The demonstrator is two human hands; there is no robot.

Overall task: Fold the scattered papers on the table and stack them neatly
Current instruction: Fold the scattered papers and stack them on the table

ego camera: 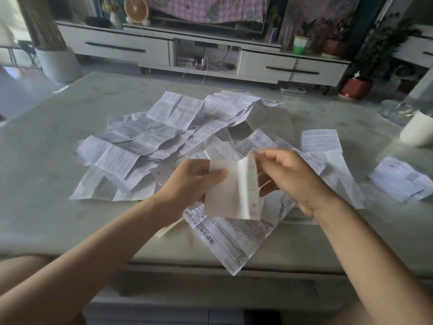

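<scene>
Here, over the pale stone-look table (46, 184), the left hand (187, 181) pinches a small sheet (222, 195) by its left edge, thumb on top. The right hand (290, 174) nips the sheet's right flap, which is turned partway over. The sheet is held just above the nearest papers. Creased leaflets (150, 137) lie scattered across the table's middle, with a few folded ones (403, 179) off to the right. Beyond stands a low white cabinet (117, 43), with a red plant pot (357, 86) on the floor near it.

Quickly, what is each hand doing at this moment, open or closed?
Left hand: grips the small paper by its left edge.
Right hand: pinches the folded flap of the same paper.
</scene>
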